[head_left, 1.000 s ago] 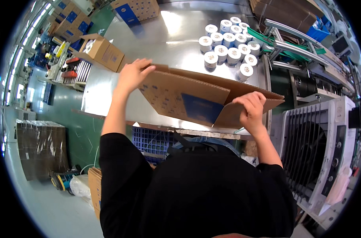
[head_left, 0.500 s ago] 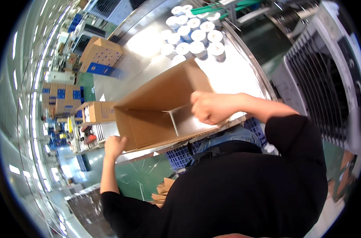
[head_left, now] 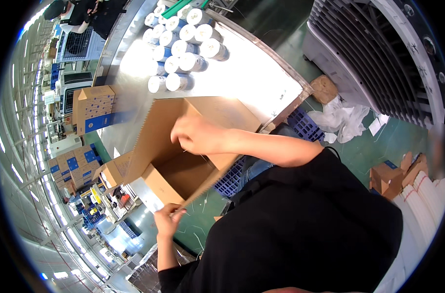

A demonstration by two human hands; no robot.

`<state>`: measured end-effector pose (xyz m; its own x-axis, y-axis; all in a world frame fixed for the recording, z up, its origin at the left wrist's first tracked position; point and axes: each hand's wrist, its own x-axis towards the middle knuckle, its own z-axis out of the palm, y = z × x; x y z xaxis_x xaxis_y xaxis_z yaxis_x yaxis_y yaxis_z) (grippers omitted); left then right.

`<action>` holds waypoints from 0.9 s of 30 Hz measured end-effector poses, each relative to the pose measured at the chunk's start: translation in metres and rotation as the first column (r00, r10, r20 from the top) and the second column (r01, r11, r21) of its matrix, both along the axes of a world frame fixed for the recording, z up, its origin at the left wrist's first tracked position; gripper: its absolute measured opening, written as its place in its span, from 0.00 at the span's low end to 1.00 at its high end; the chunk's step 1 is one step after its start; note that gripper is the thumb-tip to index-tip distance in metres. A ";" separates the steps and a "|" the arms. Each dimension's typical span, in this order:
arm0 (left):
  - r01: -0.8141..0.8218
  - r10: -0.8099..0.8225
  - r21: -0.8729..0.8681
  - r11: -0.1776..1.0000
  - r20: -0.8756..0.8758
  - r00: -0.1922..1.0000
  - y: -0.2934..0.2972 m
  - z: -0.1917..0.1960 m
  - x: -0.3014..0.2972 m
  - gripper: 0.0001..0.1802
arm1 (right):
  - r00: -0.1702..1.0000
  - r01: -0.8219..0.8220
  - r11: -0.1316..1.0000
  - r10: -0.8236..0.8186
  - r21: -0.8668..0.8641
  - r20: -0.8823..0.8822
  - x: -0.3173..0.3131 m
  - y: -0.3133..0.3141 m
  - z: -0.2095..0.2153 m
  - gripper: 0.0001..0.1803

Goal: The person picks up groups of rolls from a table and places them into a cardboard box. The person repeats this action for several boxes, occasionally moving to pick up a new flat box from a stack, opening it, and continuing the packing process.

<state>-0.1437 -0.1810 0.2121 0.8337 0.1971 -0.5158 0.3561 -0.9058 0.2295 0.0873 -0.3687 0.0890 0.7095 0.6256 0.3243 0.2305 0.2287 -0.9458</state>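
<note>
In front of me an open brown carton (head_left: 227, 111) stands tilted at the edge of the metal table, its flaps raised and its inside facing me. My left hand (head_left: 167, 220) is closed on the edge of the carton's near left flap, fingers pinched around the cardboard. Over the carton's mouth, my right hand (head_left: 197, 136) is curled with fingers pointing down and inward. Its fingertips are partly hidden, so whether they hold anything cannot be made out. The carton's floor is in shadow below that hand.
Several white cylindrical rolls (head_left: 190, 62) stand on the metal table (head_left: 254, 58) beyond the carton. Another printed carton (head_left: 93, 108) sits at the table's left. A blue plastic crate (head_left: 304, 124) is under the table edge; a large slatted grey machine (head_left: 364, 58) stands right.
The view has swung, shifting the rolls leftward. The carton has turned and its flaps now stand differently. My right hand has come from the carton's right side to over its mouth.
</note>
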 end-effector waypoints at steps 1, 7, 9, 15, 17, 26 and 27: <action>-0.019 0.019 0.000 1.000 0.065 0.998 0.012 -0.004 0.008 0.24 | 0.982 0.167 0.984 -0.173 -0.068 -0.077 0.004 -0.007 -0.002 0.11; -0.150 0.166 -0.076 0.986 0.305 0.938 0.055 -0.123 0.065 0.28 | 0.926 0.227 0.919 -0.306 -0.321 -0.222 0.027 -0.024 -0.038 0.42; -0.130 0.128 -0.013 0.991 0.311 0.942 0.032 -0.135 0.087 0.25 | 0.923 0.229 0.909 -0.316 -0.348 -0.219 0.027 -0.030 -0.047 0.46; 0.296 -0.683 0.616 0.730 0.641 0.351 0.021 -0.062 0.126 0.09 | 0.968 0.046 0.956 -0.114 -0.288 -0.222 0.026 -0.049 -0.041 0.52; 0.014 -0.627 0.650 0.760 0.727 0.280 0.053 -0.037 0.143 0.14 | 0.966 0.052 0.967 -0.112 -0.250 -0.232 0.021 -0.050 -0.029 0.50; 0.157 -0.301 0.368 0.916 0.375 0.877 0.064 -0.099 0.064 0.31 | 0.931 0.059 0.954 -0.159 -0.293 -0.329 0.010 -0.035 -0.024 0.48; 0.146 -0.289 0.363 0.920 0.378 0.880 0.073 -0.101 0.060 0.31 | 0.929 0.097 0.947 -0.196 -0.305 -0.313 0.008 -0.031 -0.022 0.43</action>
